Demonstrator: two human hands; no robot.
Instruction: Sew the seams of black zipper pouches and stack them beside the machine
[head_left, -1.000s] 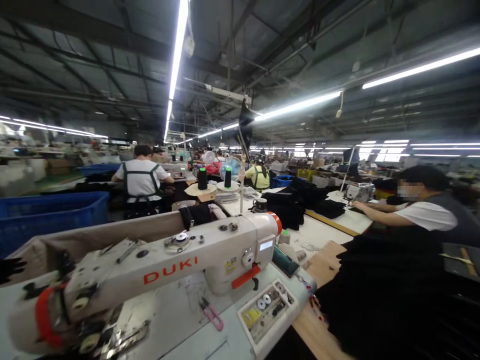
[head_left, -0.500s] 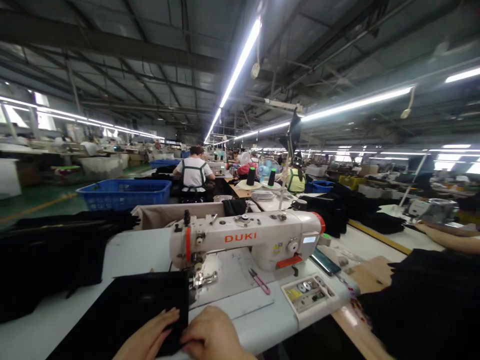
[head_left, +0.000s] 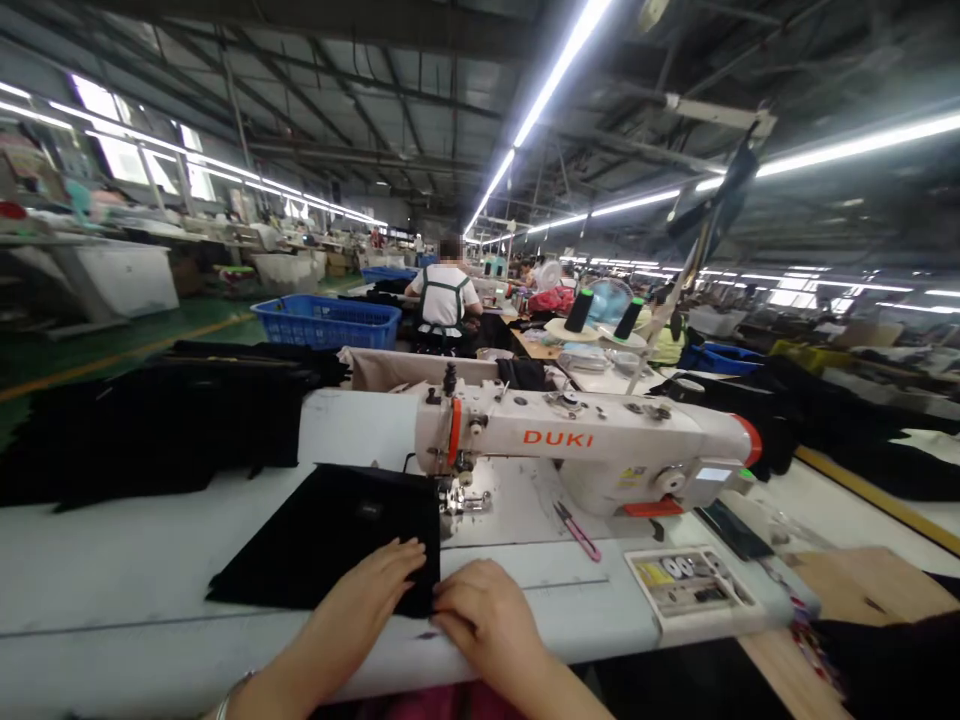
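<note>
A black fabric piece (head_left: 315,540) lies flat on the pale sewing table, its right edge running up beside the presser foot of the white sewing machine (head_left: 495,430). My left hand (head_left: 375,585) rests on top of it near that edge, fingers stretched out and pressing down. At the lower right corner my right hand (head_left: 491,610) pinches the fabric's edge between curled fingers. Pink-handled thread snips (head_left: 581,535) lie on the table to the right of the needle area, away from both hands.
Stacked black fabric (head_left: 172,420) covers the table's left rear. A parts tray (head_left: 660,620) with bobbins and a dark phone (head_left: 736,528) sit at the right. Behind the machine are a beige cloth bin (head_left: 397,370), a blue basket (head_left: 322,325), thread cones (head_left: 579,310) and a seated co-worker (head_left: 444,298).
My view has swung, so the machine and fabric appear farther right. Both hands stay at the fabric's right edge. Another person's arm at the far right has left the view.
</note>
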